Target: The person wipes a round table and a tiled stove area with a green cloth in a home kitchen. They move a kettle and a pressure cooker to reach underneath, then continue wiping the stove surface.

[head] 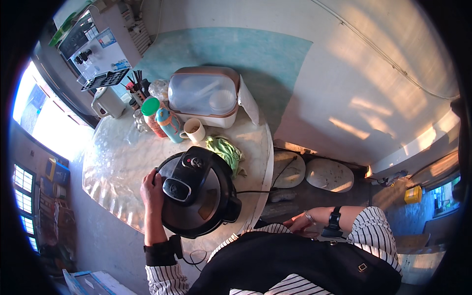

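Observation:
A round black electric cooker [195, 191] with its lid on stands near the edge of the table. My left hand [152, 190] rests against the cooker's left rim, fingers over its edge; whether it grips is not plain. My right hand [300, 223] is low at my body's right side, partly hidden by my clothing, and its hold cannot be seen. Beyond the cooker a crumpled green cloth [225, 151] lies beside a white mug [194, 130]. To the mug's left stands a light blue bottle [169, 123].
A lidded dish box [204, 96] stands towards the wall, with a green-lidded jar [150, 107] and a white electric kettle [108, 102] to its left. A black cord [254, 191] runs off the table's right edge. Two round stools [329, 175] stand beyond it.

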`<state>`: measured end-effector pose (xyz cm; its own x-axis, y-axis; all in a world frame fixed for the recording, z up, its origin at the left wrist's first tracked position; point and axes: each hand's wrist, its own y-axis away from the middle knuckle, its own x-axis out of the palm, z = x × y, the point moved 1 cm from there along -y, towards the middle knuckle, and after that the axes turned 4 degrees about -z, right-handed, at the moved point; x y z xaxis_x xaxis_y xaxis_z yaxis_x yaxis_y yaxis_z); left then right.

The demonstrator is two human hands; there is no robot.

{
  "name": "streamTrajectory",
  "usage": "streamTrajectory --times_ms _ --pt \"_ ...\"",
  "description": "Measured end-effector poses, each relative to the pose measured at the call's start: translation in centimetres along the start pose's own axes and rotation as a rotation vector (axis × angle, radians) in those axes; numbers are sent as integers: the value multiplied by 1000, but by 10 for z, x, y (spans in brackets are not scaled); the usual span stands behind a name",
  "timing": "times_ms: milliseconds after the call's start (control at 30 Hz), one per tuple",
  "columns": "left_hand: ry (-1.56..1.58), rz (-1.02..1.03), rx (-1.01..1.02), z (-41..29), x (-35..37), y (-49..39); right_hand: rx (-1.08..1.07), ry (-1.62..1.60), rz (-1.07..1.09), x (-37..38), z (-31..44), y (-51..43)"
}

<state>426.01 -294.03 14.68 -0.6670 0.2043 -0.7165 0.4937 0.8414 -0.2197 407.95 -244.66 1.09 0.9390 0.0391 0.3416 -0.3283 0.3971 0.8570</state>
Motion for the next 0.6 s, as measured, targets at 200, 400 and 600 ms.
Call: streamTrajectory --times_ms 200,400,600 --pt "-1 -2 1 -1 0 0 -150 -43 -60 -5 -18 -34" --pt "-14 7 -2 -1 -1 -1 221 -96 -297 -9 -16 -31" --pt "12 8 1 -1 0 0 123 -177 -34 -19 -26 9"
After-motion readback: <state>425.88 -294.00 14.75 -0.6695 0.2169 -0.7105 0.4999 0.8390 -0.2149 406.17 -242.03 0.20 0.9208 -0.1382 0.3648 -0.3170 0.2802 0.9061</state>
